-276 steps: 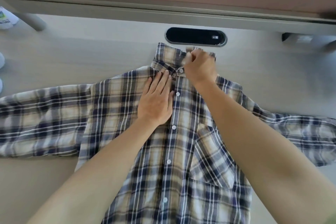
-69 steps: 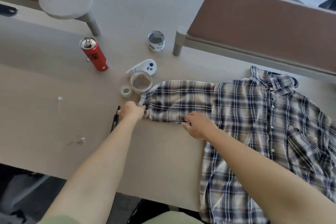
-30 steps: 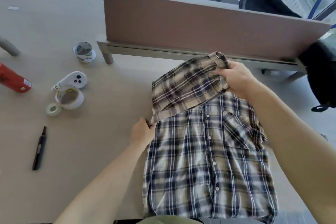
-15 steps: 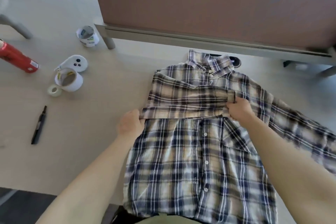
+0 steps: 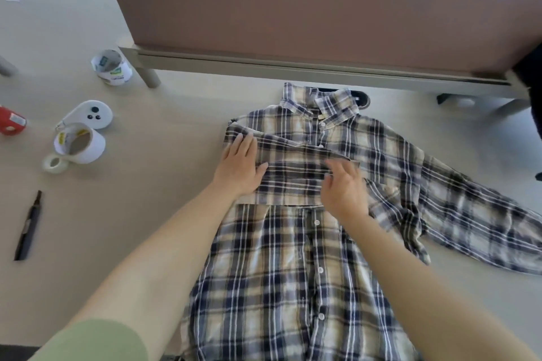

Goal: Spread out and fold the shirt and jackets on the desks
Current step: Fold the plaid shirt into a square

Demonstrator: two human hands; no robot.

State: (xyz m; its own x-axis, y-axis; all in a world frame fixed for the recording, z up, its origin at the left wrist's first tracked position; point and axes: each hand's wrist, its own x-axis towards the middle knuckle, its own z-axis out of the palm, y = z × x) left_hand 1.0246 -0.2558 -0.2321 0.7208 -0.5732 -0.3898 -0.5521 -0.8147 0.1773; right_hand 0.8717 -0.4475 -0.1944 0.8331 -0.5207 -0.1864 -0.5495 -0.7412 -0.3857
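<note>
We record the blue-and-cream plaid cotton shirt (image 5: 287, 258) lying buttons-up on the beige desk (image 5: 132, 214), collar toward its far edge, one sleeve (image 5: 293, 176) folded across the chest. The left hand (image 5: 242, 168) presses flat on that sleeve. The right hand (image 5: 344, 189), fingers loosely spread, rests on the sleeve's cuff end.

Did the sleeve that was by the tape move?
Yes. The sleeve no longer reaches the tape roll; it has gone right, away from it, and lies folded across the shirt with the left hand and right hand on it.
</note>
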